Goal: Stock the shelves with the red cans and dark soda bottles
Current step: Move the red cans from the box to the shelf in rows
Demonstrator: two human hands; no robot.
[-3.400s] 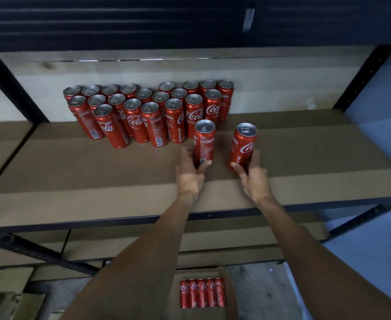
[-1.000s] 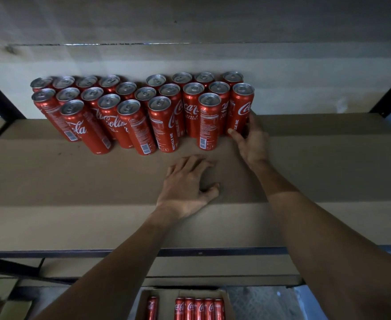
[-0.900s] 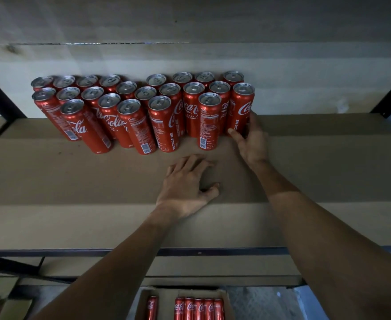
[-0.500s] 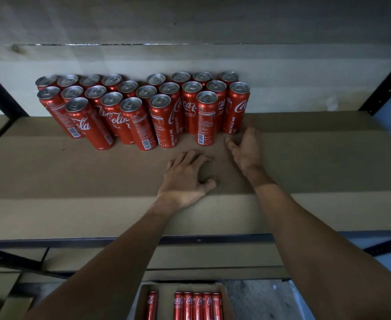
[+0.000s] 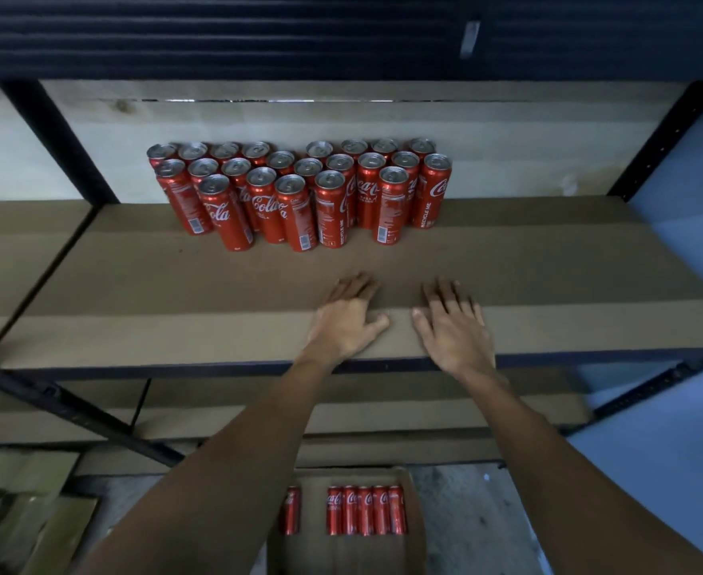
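Red cans (image 5: pixel 300 193): upright cluster at the back of the brown shelf (image 5: pixel 134 284), silver tops up, packed touching in roughly three rows. White Coca-Cola script on several; "RECYCLE ME" runs vertically on two at the right; barcodes and fine print on others, too small to read.

Left hand (image 5: pixel 347 321): palm down on the shelf's front strip, fingers straight and slightly spread, holding nothing. Right hand (image 5: pixel 451 325): just beside it, same posture, empty. Both well apart from the cluster.

Below on the floor, an open cardboard box (image 5: pixel 416 512) holds more cans (image 5: pixel 366 510), same script.
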